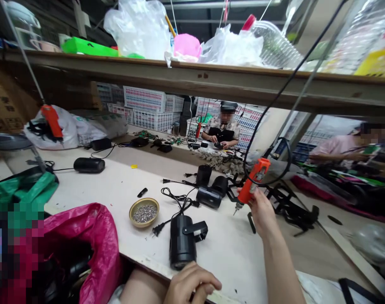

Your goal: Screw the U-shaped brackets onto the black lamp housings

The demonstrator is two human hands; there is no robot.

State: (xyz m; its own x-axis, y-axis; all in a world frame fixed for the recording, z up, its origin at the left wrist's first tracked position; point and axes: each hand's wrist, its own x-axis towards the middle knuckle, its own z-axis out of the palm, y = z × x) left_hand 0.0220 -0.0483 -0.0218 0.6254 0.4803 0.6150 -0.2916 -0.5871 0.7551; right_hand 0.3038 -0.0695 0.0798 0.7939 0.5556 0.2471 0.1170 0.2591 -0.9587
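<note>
Right hand (262, 211) at centre right, fingers wrapped round tilted driver (252, 182), tip down-left toward lamp (183, 240); left hand (192, 283) curled empty just below lamp.

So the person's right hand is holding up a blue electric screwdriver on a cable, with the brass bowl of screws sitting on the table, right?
Not quite: the electric screwdriver in the right hand is orange, not blue, as the head view shows. It hangs on a cable, and the brass bowl of screws sits on the table.

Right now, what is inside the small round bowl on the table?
The small round bowl holds a heap of tiny silver metal pieces, probably screws. The heap covers the bowl's bottom, so anything beneath it cannot be seen.
</note>
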